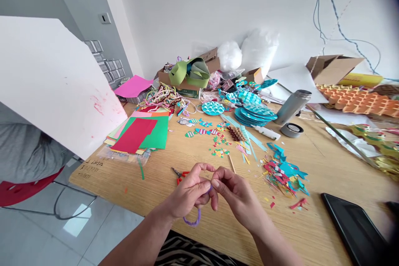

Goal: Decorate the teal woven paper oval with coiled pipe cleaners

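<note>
A purple pipe cleaner [192,223] is pinched between my two hands near the table's front edge, its lower part hanging in a curved loop. My left hand [193,191] is closed on it with thumb and fingers. Fingertips of my right hand [232,191] meet the left ones and pinch the pipe cleaner too; its end there is mostly hidden. Just behind my left hand lie orange-handled scissors [181,175], partly covered. A thin wooden stick [232,163] rests behind my right hand.
Coloured paper sheets [137,135] are stacked left; paper scraps [282,174] and a black phone [353,226] lie right. Behind are small paper fish [202,131], blue decorated plates [254,116], a glue bottle [266,133] and a steel flask [293,106]. A person sits beyond a white board [56,75].
</note>
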Action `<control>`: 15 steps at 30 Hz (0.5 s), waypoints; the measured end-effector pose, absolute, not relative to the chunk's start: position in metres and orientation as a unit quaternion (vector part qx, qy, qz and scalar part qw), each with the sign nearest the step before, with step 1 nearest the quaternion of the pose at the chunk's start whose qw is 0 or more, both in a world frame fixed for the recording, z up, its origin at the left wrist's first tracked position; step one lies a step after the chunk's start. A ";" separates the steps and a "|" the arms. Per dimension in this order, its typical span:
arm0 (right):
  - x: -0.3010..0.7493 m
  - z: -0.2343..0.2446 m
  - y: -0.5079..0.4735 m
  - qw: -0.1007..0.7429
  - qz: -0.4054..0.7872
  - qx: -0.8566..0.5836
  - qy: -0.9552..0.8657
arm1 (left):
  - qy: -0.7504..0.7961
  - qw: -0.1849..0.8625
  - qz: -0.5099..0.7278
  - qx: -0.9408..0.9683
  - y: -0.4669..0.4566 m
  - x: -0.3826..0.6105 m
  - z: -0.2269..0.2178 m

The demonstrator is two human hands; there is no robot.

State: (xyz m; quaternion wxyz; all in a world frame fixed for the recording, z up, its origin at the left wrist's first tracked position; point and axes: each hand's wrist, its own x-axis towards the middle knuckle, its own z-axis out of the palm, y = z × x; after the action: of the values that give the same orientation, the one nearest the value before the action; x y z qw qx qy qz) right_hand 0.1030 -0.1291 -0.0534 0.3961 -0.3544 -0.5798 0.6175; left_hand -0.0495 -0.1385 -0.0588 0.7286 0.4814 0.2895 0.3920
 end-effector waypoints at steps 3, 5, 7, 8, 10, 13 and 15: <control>0.099 -0.054 -0.130 0.437 0.545 -0.396 -0.596 | 0.305 0.704 0.405 0.496 -0.137 -0.049 -0.057; 0.098 -0.056 -0.128 0.467 0.498 -0.423 -0.596 | 0.317 0.696 0.398 0.508 -0.137 -0.050 -0.056; 0.099 -0.056 -0.126 0.483 0.446 -0.444 -0.608 | 0.330 0.696 0.372 0.518 -0.137 -0.051 -0.056; 0.100 -0.057 -0.125 0.484 0.422 -0.450 -0.620 | 0.338 0.696 0.358 0.522 -0.137 -0.052 -0.057; 0.100 -0.057 -0.124 0.471 0.404 -0.452 -0.640 | 0.346 0.699 0.336 0.528 -0.138 -0.055 -0.059; 0.098 -0.054 -0.124 0.455 0.436 -0.451 -0.632 | 0.331 0.714 0.308 0.535 -0.140 -0.058 -0.063; 0.094 -0.052 -0.123 0.446 0.453 -0.452 -0.626 | 0.325 0.723 0.300 0.531 -0.141 -0.060 -0.065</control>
State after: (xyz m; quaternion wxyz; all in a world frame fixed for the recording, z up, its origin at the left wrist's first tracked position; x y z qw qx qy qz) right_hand 0.0943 -0.1229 -0.0519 0.4460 -0.4519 -0.6261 0.4526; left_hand -0.0602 -0.1411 -0.0645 0.7226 0.5315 0.3250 0.2997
